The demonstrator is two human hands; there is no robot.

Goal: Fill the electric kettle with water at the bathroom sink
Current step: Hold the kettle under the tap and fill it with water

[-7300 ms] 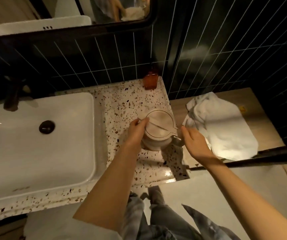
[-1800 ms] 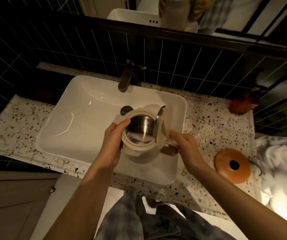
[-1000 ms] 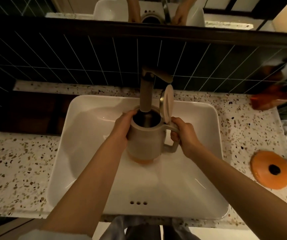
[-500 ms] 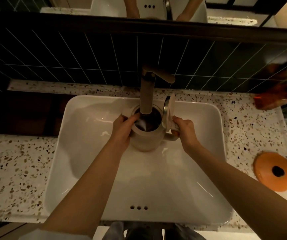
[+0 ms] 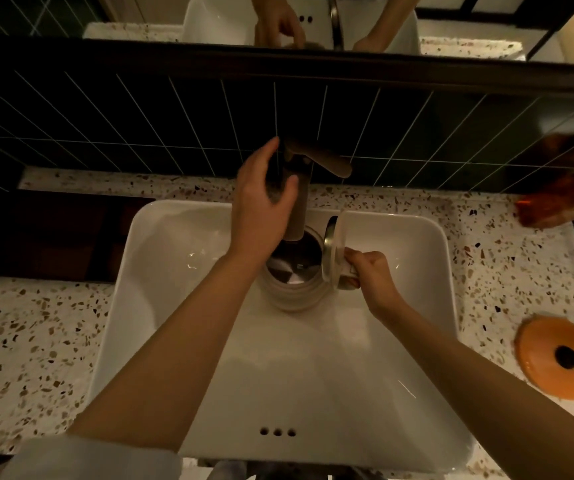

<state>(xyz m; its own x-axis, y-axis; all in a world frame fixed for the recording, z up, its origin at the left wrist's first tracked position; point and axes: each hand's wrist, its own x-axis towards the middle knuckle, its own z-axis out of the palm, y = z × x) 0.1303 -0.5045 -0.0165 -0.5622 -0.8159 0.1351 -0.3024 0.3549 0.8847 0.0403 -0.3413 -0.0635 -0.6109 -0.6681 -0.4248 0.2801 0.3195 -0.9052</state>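
Kettle (image 5: 294, 285) sits lid-up in the sink (image 5: 417, 341) under the spout, my right hand (image 5: 370, 275) gripping its handle, while my left hand (image 5: 261, 199) has left it, fingers loose at the tap (image 5: 313, 157), so water comes next.

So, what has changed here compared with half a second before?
The left hand let go of the beige electric kettle and rose to the brown faucet, fingers curled near its lever. The right hand still holds the kettle's handle, lid open, under the spout in the white sink. The orange round base stayed put.
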